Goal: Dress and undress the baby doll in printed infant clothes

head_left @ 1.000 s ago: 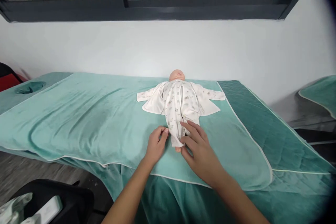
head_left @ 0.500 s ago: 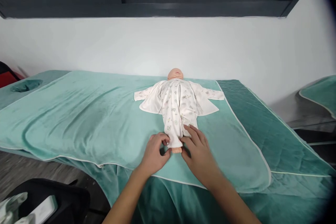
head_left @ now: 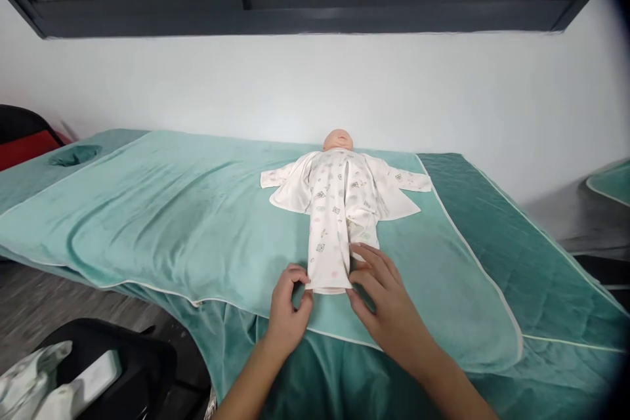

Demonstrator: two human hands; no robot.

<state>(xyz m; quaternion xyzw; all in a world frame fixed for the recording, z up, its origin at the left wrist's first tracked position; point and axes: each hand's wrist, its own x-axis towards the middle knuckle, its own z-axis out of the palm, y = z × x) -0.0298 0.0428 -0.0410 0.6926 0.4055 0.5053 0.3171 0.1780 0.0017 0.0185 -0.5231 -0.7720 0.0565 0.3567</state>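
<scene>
A baby doll (head_left: 338, 139) lies on its back on the green blanket (head_left: 236, 243), its head toward the wall. It wears a white printed top (head_left: 294, 185) with the sleeves spread to both sides, and white printed pants (head_left: 331, 230). My left hand (head_left: 289, 308) pinches the left corner of one pant leg's hem between thumb and fingers. At the other corner of that hem, my right hand (head_left: 386, 302) grips with thumb and fingertips. The cuff is stretched wide and flat, and the foot inside is hidden. The other leg lies partly behind my right hand.
The blanket covers a bed with a dark green quilted cover (head_left: 502, 236) and a face hole (head_left: 75, 155) at the left. A black stool (head_left: 123, 354) holds cloth and a white object (head_left: 96, 380) at lower left. A wall and window frame (head_left: 295, 16) stand behind.
Both hands have pulled the pant hem toward me and spread it wider. The doll's toes, visible before, are now covered. The camera view has shifted slightly.
</scene>
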